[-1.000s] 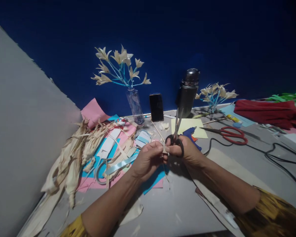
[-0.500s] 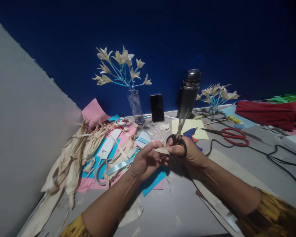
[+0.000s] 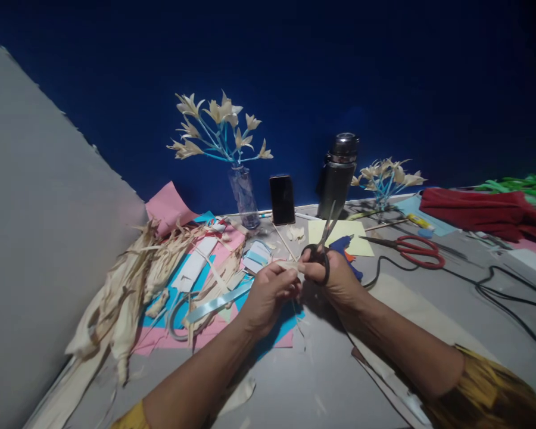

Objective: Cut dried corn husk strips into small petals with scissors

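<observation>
Black-handled scissors point(image 3: 318, 253) sit in my right hand point(image 3: 339, 277), blades pointing up and away and slightly apart. Its thumb and fingertips also meet a small pale piece of corn husk point(image 3: 286, 266). My left hand point(image 3: 270, 293) pinches that husk piece between thumb and fingers, so both hands touch it and much of it is covered. Just behind my right hand lies a blue glue gun point(image 3: 342, 245), partly hidden. Left of my left hand, a light blue ribbon point(image 3: 218, 304) stretches across the papers.
Dried corn husks point(image 3: 131, 298) heap at the left over pink and blue paper. A glass vase point(image 3: 245, 199) of husk flowers, a phone point(image 3: 282, 199) and a flask point(image 3: 338, 179) stand by the wall. Red-handled scissors point(image 3: 422, 251), a black cord point(image 3: 486, 285) and red cloth point(image 3: 477, 210) lie right.
My left thumb has closed down onto the husk piece, which earlier showed more fully from the right hand's fingers. The scissors have shifted slightly left and stay in my right hand.
</observation>
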A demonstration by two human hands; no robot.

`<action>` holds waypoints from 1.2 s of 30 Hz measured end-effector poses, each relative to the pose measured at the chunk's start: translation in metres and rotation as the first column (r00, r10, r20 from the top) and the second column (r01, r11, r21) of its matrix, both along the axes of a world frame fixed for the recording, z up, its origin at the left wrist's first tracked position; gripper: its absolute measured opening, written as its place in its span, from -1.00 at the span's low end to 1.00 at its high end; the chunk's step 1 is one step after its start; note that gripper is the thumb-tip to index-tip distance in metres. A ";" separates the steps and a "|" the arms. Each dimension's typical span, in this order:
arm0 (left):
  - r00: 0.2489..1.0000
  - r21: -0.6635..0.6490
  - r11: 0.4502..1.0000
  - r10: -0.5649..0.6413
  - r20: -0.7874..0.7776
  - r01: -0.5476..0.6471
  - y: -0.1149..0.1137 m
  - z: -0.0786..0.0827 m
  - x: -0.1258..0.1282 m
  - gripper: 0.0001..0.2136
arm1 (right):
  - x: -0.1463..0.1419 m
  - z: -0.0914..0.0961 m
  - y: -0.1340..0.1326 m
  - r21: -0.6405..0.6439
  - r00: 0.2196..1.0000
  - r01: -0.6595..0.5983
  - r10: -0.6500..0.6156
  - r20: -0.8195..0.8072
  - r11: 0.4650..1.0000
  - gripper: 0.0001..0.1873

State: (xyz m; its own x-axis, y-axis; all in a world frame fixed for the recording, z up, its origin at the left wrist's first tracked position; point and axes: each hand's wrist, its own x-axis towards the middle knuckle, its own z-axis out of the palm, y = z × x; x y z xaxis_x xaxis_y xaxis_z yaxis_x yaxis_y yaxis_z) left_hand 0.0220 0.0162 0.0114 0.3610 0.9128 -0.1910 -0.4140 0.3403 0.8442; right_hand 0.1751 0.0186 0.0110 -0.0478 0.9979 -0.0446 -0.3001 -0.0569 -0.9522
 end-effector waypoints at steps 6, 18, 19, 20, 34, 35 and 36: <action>0.996 -0.019 0.998 0.059 -0.060 -0.060 0.000 -0.003 0.002 -0.78 | -0.002 0.000 -0.003 -0.075 0.992 -0.109 0.104 -0.068 0.991 -0.65; 0.962 -0.022 0.963 0.268 0.051 -0.267 0.011 0.012 -0.010 -0.81 | 0.001 -0.012 -0.002 -0.032 0.880 -0.362 0.353 0.317 0.932 -0.46; 0.955 -0.017 0.956 0.293 0.051 -0.292 0.012 0.012 -0.011 -0.81 | 0.001 -0.013 -0.003 -0.039 0.859 -0.394 0.383 0.339 0.918 -0.45; 0.948 -0.007 0.949 0.315 0.050 -0.315 0.013 0.013 -0.011 -0.82 | 0.001 -0.015 -0.003 -0.052 0.842 -0.420 0.410 0.351 0.906 -0.44; 0.938 0.112 0.933 0.346 -0.004 -0.343 0.013 0.014 -0.011 -0.85 | -0.004 -0.018 -0.011 -0.137 0.808 -0.511 0.529 0.258 0.848 -0.39; 0.937 0.109 0.931 0.350 -0.005 -0.347 0.013 0.014 -0.011 -0.85 | -0.004 -0.017 -0.011 -0.123 0.809 -0.513 0.526 0.263 0.850 -0.40; 0.935 0.106 0.930 0.354 -0.005 -0.352 0.013 0.013 -0.011 -0.85 | -0.003 -0.016 -0.011 -0.101 0.807 -0.516 0.522 0.275 0.851 -0.40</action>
